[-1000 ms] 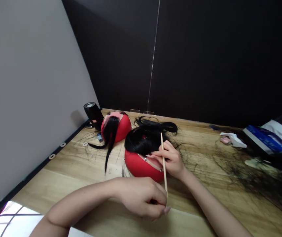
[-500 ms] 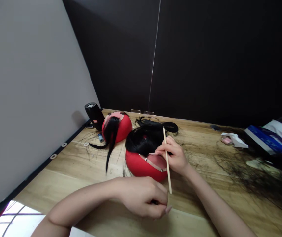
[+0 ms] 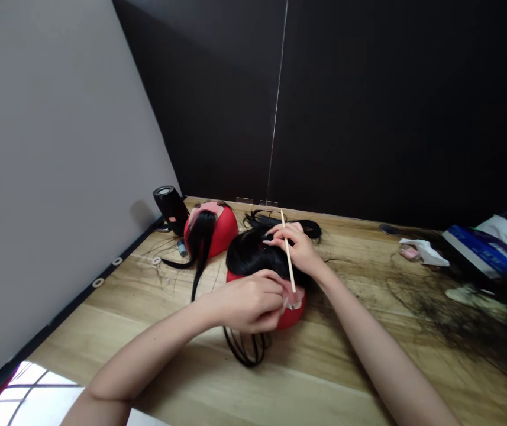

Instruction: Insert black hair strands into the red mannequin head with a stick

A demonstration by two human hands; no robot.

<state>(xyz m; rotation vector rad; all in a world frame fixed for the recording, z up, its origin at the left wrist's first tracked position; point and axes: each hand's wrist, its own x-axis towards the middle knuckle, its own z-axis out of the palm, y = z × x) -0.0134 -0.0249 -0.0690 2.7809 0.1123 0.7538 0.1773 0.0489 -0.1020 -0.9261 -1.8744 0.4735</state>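
Note:
My right hand (image 3: 300, 248) grips a thin wooden stick (image 3: 288, 260), which slants across its fingers. Its fingertips are over the black hair (image 3: 248, 251) on the nearer red head form (image 3: 292, 320). My left hand (image 3: 255, 302) is closed at the front of this form, its fingertips by the pale-pink cap edge (image 3: 296, 299); what they pinch, if anything, is hidden. A looped lock of black hair (image 3: 246, 358) shows just below the left hand. Behind stands a second red head form (image 3: 224, 231) with a pink cap and a black lock (image 3: 200, 236).
A black cylindrical speaker (image 3: 171, 210) is at the back left. Loose dark hair (image 3: 448, 313) is strewn over the right of the wooden table (image 3: 218, 384). Farther right are a crumpled white tissue (image 3: 428, 253) and a blue packet (image 3: 486, 248). Dark panels (image 3: 368, 118) rise behind.
My left hand has moved up from the table in front onto the front of the nearer form. My right hand has shifted up and left over the hair, still with the stick.

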